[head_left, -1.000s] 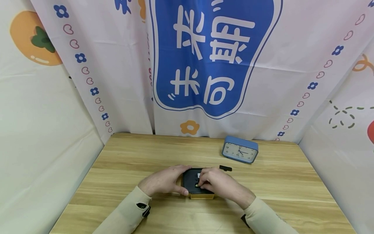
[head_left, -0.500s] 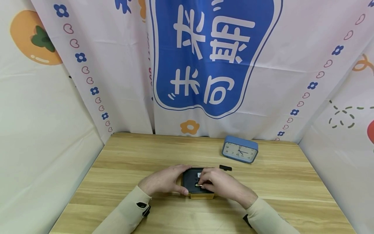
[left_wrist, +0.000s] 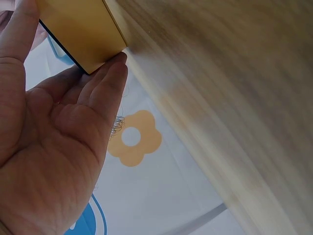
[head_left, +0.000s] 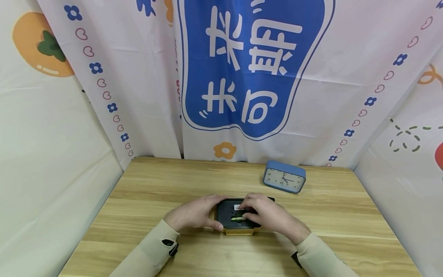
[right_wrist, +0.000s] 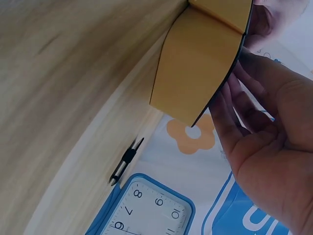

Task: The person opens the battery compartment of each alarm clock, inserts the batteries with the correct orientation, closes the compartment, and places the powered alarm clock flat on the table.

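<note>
A yellow clock [head_left: 226,232] lies back up on the table, its black back [head_left: 224,216] facing me and its face hidden. A green-gold battery [head_left: 237,219] is in the slot on that back. My left hand [head_left: 195,213] holds the clock's left end, thumb at the near corner and fingers along the far side. Over the right part of the back is my right hand [head_left: 268,215], its thumb by the battery's right end and its fingers near a white label [head_left: 238,207]; nothing is visibly pinched. In the right wrist view the clock's yellow side [right_wrist: 195,63] shows beside that hand.
A small black cover strip [right_wrist: 126,162] lies just beyond the clock, mostly hidden by my right hand in the head view. Farther back right stands a blue clock [head_left: 284,177]. A printed curtain [head_left: 155,96] hangs behind the wooden table [head_left: 155,179].
My right hand has let go of the battery and shifted slightly right and away, its fingers spreading. More of the battery now shows in the slot. My left hand and the yellow clock have stayed put.
</note>
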`<state>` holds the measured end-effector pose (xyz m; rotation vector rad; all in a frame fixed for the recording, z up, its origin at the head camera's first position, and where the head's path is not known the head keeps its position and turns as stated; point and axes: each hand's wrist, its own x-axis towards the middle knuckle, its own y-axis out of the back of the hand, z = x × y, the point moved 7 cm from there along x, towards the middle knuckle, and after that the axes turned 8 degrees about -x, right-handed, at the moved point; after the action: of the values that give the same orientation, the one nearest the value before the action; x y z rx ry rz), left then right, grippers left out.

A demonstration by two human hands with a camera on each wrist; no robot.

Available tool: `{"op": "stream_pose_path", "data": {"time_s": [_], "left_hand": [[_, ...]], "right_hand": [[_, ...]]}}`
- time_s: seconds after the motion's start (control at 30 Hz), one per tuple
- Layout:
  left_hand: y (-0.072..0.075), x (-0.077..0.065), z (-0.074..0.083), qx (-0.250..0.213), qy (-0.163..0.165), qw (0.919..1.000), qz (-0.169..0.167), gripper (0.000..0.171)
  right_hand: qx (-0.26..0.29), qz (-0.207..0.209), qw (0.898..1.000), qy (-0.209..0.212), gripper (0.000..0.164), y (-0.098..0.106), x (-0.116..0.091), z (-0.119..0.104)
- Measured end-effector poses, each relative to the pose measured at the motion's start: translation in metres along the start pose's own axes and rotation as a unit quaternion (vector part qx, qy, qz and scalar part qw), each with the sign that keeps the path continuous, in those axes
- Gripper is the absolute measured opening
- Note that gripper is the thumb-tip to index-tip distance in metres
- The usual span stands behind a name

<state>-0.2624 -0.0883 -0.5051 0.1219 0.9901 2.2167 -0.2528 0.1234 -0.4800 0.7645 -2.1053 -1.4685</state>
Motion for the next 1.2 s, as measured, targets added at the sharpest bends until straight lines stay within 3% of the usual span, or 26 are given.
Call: {"op": "stream_pose_path", "data": {"time_s": [0.7, 1.2], "left_hand": [[0.0004, -0.0002, 0.0011, 0.001, -0.002, 1.0, 0.001, 0.108], [0.0002, 0.0002, 0.0012, 0.001, 0.001, 1.0, 0.002, 0.107]], "right_hand": [[-0.053, 0.025, 0.998, -0.037, 0.023, -0.0059, 0.003, 0.0014], [-0.066, 0.014, 0.996, -0.054, 0.024, -0.0056, 0.0071, -0.0041]]}}
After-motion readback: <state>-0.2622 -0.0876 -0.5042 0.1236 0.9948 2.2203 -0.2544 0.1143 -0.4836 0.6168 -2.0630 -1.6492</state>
